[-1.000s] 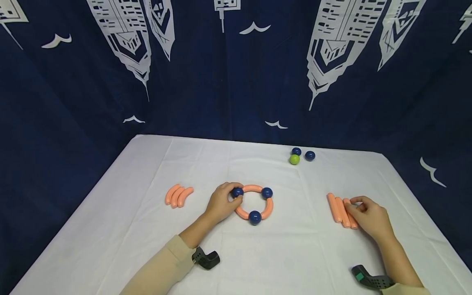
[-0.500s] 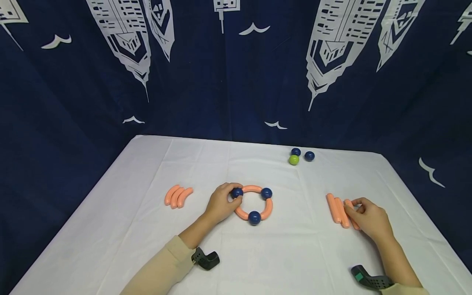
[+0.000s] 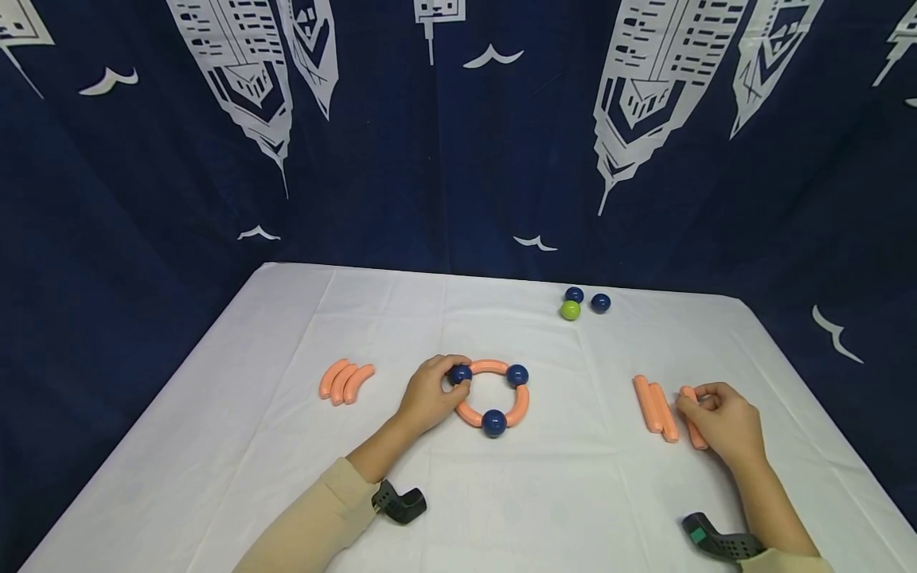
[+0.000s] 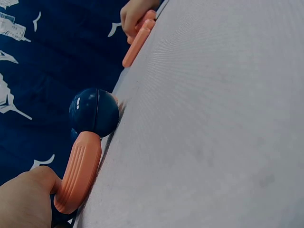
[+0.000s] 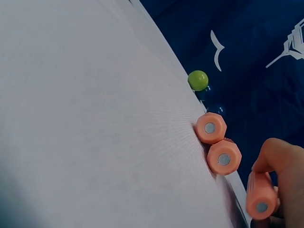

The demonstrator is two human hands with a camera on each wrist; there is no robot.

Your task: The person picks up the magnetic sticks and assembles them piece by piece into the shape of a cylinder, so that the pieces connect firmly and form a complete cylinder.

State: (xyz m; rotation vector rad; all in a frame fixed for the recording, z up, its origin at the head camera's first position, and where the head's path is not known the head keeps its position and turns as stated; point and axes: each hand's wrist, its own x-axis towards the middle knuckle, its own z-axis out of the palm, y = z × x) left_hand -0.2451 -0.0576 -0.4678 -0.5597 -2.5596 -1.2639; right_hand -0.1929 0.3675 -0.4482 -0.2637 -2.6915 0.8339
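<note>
Found behind the far edge: dark blue cloth [image 3: 444,159], printed in white. Found below: table [image 3: 544,497] under a white covering, both far corners in view.

Reaching in from the near side: left hand [image 3: 431,394], gripping the ring [image 3: 490,366] by thumb and fingers at its far-left ball [image 3: 461,374]; right hand [image 3: 727,422], pinching the held rod [image 3: 697,434] towards the right edge. Judged as the step in hand: separating a single rod from its row while steadying the ring.

At about mid-table, nearer the far edge than the near: ring lying flat, composed of curved segments alternating with navy balls. Partly covered at the left by the hand.

Between ring and right edge: two rods [image 3: 664,414] side by side and touching, with the held rod just beside, apart from both. Cannot tell whether clear of the table. Called for next, by judgement: lifting without catching the pair, then turning an end to suit a ball, with the ring kept still.

Towards the left edge: three loose curved pieces [image 3: 344,383], side by side.

Near the far edge, right of its middle: green ball [image 3: 570,310], with two loose navy balls [image 3: 600,303] close by.

Set into the rod ends: grey discs [image 5: 223,159], possibly magnetic; advisable, therefore, to approach slowly.
</note>
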